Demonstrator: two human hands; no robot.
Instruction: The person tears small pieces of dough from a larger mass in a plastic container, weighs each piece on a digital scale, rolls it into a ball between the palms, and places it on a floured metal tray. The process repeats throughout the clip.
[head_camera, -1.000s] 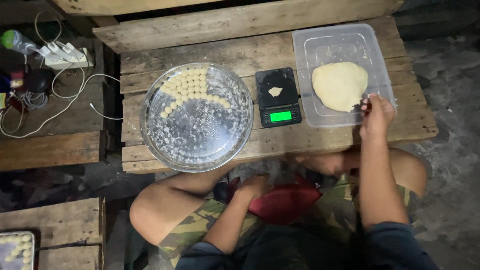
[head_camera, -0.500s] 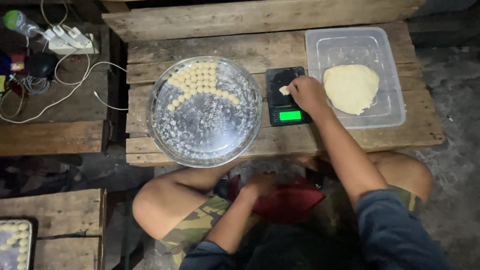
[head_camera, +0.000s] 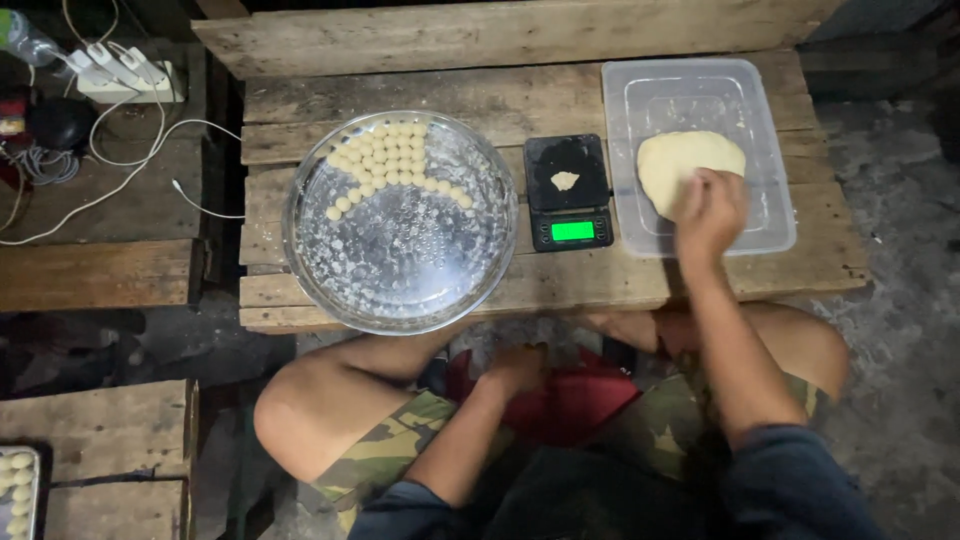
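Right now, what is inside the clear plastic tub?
Inside the clear plastic tub lies one flattened dough lump. The right hand rests on its near edge and covers that part. The rest of the tub floor shows only smears.

The right hand (head_camera: 708, 212) touches the dough lump (head_camera: 680, 165) in the clear tub (head_camera: 775, 200); the left hand (head_camera: 515, 368) rests below the worktop (head_camera: 560, 285).

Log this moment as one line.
right hand: on dough lump in plastic tub | left hand: in lap | scale: small dough piece
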